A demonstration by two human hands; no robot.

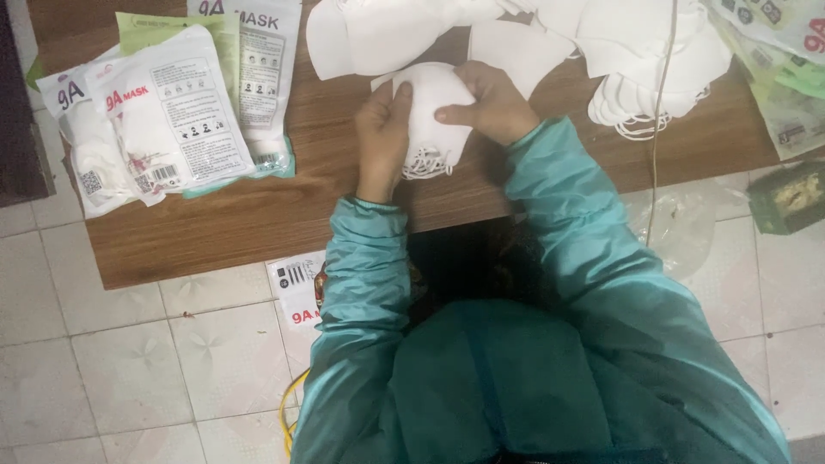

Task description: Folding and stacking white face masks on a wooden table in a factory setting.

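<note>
I hold a white mask (427, 107) between both hands over the desk (258, 215), near its middle. My left hand (382, 133) grips the mask's left edge, thumb on top and the other fingers curled under it, pinching the fabric. My right hand (494, 103) lies over the mask's right side, its fingers (451, 112) pressed together and flat on the white surface, thumb hidden beneath. The mask's thin ear loops (425, 163) hang bunched from its lower edge, between my wrists and just above the desk top.

Beyond the mask, toward the desk's far edge, lies a heap of loose masks (533, 34), some touching the one I hold. More of them spill in a pile (653, 86) to the right of the mask. Well to the left of the mask, sealed packs (163, 112) of masks lie overlapping on the desk. Another pack (296, 288) lies on the tiled floor (129, 361) below the desk's near edge. My teal sleeves (550, 198) reach up to the mask from below.
</note>
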